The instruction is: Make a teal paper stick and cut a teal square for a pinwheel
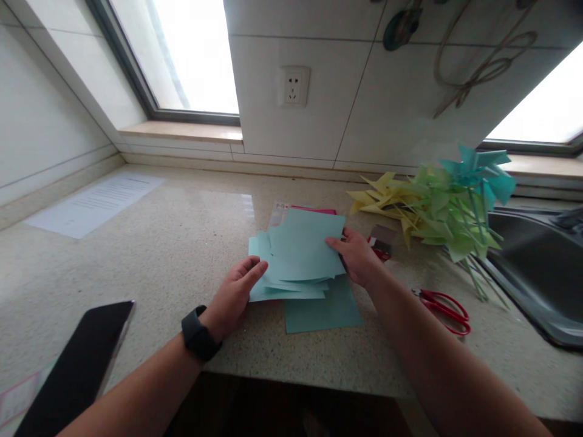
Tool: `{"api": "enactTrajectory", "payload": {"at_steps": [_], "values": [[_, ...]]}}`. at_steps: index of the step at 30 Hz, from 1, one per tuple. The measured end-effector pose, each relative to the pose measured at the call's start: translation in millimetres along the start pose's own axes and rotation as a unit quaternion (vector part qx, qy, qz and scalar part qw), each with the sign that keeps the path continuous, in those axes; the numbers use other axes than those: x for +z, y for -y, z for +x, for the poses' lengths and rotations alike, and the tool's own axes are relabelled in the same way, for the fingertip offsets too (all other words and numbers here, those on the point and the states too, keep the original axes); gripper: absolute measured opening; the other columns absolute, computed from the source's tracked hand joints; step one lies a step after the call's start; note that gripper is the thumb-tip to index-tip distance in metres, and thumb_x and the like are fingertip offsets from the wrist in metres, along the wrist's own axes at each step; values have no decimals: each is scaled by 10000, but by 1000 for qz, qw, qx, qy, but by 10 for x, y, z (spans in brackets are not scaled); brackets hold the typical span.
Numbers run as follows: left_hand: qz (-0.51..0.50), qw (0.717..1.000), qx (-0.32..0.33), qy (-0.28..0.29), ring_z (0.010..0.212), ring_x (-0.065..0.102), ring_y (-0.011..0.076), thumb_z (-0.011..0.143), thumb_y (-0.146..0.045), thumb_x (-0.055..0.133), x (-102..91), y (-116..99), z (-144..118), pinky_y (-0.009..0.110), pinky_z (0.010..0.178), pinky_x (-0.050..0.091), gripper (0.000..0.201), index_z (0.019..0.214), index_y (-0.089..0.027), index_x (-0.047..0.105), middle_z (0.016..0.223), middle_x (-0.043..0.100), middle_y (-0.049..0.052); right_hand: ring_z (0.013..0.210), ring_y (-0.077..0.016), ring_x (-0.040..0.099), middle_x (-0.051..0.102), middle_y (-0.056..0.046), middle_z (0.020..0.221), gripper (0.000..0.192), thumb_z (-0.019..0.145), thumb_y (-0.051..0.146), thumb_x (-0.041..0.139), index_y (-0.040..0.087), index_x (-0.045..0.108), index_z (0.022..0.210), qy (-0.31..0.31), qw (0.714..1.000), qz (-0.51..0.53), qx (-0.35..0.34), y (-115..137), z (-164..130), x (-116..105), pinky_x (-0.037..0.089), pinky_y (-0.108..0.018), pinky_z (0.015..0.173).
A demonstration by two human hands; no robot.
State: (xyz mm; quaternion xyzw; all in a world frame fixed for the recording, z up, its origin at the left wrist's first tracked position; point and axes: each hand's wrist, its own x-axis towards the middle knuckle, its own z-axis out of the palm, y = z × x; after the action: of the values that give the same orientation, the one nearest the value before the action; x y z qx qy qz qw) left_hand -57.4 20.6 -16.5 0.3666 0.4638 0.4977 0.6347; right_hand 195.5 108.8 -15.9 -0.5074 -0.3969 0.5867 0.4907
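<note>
A loose stack of light teal paper sheets [298, 258] lies on the speckled countertop [182, 243], on top of a pink-edged packet [314, 210]. A darker teal sheet [325, 312] lies flat beneath the stack's near side. My left hand [237, 294], with a black watch on its wrist, presses against the stack's left edge. My right hand [357, 258] grips the right edge of the top sheets, thumb on top.
A pile of yellow, green and teal paper pinwheels [437, 206] lies at the right by a steel sink [537, 273]. Red scissors [444, 309] lie near my right forearm. A black phone [79, 358] sits at the near left, a printed sheet [98, 203] at the far left.
</note>
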Motion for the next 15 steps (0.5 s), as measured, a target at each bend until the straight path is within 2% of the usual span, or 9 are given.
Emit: {"api": "enactTrajectory", "payload": {"at_steps": [4, 9, 15], "values": [[23, 999, 8, 23, 799, 642, 171, 838, -348, 757, -16, 15, -2, 304, 756, 502, 261, 1007, -196, 628, 945, 696, 25, 700, -230, 733, 788, -59, 878, 346, 686, 203, 761, 191, 686, 1023, 26, 1000, -4, 1, 6, -43, 32, 607, -350, 629], [38, 999, 19, 21, 793, 619, 155, 825, -239, 751, -33, 51, 4, 294, 754, 488, 268, 1017, -211, 565, 969, 675, 12, 694, -217, 728, 789, -67, 918, 373, 676, 215, 784, 192, 679, 1033, 48, 999, -16, -2, 12, -72, 40, 601, -345, 645], [4, 999, 31, 44, 868, 644, 181, 827, -190, 711, -31, 65, -1, 322, 807, 514, 320, 1086, -234, 528, 1022, 668, 21, 690, -213, 721, 788, -56, 906, 364, 666, 242, 801, 212, 677, 1006, 80, 996, -28, -9, 13, -76, 28, 592, -350, 653]]}}
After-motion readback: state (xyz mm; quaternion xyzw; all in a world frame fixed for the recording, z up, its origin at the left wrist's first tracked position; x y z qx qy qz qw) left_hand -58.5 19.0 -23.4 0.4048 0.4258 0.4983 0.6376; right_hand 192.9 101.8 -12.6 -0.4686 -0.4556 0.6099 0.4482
